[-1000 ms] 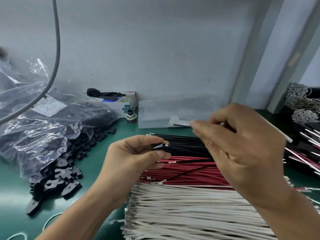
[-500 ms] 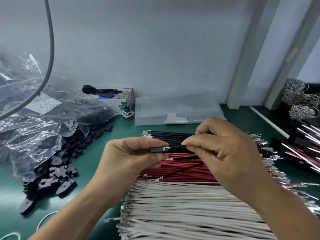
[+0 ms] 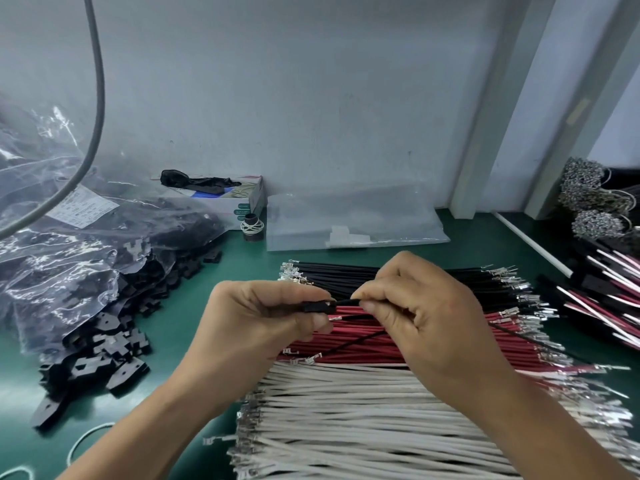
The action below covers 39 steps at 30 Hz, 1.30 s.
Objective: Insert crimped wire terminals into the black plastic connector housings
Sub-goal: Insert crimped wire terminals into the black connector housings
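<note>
Far left, a clear bag (image 3: 62,244) spills loose black housings (image 3: 104,344) onto the green mat (image 3: 194,299), with a grey cable (image 3: 98,98) hanging above. Behind them sit a small box (image 3: 242,202) and an empty plastic sleeve (image 3: 353,220).

The left hand (image 3: 256,327) is closed in a pinch, thumb and forefinger clamped on 1 black housing (image 3: 317,307), held above the wire rows. Touching its open end, a black wire (image 3: 346,302) is pinched by the right hand (image 3: 426,317), fingers curled tight, just beside the housing; a loose tail of that wire trails under the palm.

Judging from this, the terminal is entering the cavity. If it goes in tilted or rotated, it may jam, bend, or fail to lock; whether it has seated cannot be told, since the fingers hide it.

Below lie 3 rows: black wires (image 3: 346,275), red wires (image 3: 363,351), white wires (image 3: 346,410). Nothing blocks the hands. Far right, finished bundles (image 3: 609,289) are stacked.
</note>
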Each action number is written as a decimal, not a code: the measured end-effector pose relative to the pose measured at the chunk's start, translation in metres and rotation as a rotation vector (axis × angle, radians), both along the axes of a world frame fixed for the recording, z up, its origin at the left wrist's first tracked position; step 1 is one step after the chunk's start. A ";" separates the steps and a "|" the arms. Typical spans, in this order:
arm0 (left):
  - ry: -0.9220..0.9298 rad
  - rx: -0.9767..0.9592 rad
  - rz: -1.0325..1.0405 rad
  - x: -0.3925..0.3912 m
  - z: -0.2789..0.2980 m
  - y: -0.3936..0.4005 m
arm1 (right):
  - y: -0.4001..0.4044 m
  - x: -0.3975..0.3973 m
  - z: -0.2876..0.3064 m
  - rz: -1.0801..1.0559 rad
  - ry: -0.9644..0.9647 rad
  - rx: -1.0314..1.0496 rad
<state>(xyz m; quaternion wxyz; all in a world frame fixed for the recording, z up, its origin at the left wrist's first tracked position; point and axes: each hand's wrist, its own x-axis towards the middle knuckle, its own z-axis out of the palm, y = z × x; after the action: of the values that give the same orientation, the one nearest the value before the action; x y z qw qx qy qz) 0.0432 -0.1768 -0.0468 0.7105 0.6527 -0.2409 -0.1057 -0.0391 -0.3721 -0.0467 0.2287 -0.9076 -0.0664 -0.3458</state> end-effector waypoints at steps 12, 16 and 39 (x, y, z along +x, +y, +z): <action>-0.031 0.025 0.006 -0.001 -0.004 -0.002 | 0.011 0.004 -0.003 0.024 0.003 0.026; -0.048 0.004 0.022 -0.001 -0.003 -0.001 | 0.013 0.004 -0.003 0.034 -0.030 0.017; 0.000 -0.109 0.191 0.004 -0.002 -0.002 | -0.001 -0.005 0.002 -0.117 0.285 -0.274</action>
<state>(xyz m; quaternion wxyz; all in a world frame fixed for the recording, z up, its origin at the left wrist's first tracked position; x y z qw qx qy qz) 0.0475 -0.1792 -0.0490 0.7518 0.6329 -0.1832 -0.0242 -0.0437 -0.3731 -0.0447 0.0898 -0.9722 -0.0270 -0.2143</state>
